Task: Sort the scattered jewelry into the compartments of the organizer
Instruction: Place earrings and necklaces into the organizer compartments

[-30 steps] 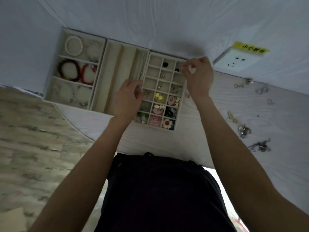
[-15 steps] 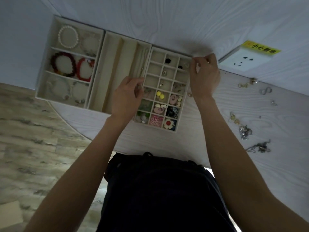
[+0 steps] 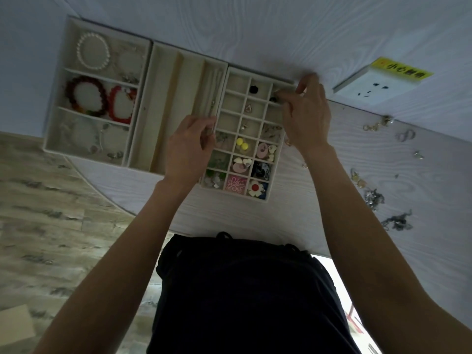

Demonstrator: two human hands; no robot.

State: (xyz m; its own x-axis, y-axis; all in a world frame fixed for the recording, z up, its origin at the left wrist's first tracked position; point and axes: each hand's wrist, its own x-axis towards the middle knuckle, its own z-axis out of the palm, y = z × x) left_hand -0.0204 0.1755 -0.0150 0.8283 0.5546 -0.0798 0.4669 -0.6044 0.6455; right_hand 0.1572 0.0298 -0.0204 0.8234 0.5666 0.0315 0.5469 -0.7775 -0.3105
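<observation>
The cream grid organizer tray (image 3: 231,98) holds earrings and charms in several cells. My left hand (image 3: 189,149) sits at its left wall with thumb and fingers curled onto the edge. Over the tray's far right corner, my right hand (image 3: 306,116) pinches a small pale jewelry piece (image 3: 279,92) at the corner cell; its shape is too small to tell. Scattered jewelry lies on the table to the right: a silver cluster (image 3: 374,198), a dark chain (image 3: 397,222), gold pieces (image 3: 358,178) and small rings (image 3: 406,135).
A long-slot tray (image 3: 166,98) and a bracelet tray (image 3: 99,75) with a pearl bracelet (image 3: 93,51) adjoin the grid tray on the left. A white socket box (image 3: 378,83) with a yellow label stands at the far right. The table's curved edge drops to the floor at left.
My right hand has shifted slightly to the tray's far right corner and lowered its pinched piece to the corner cell. My left hand has stayed at the tray's left wall.
</observation>
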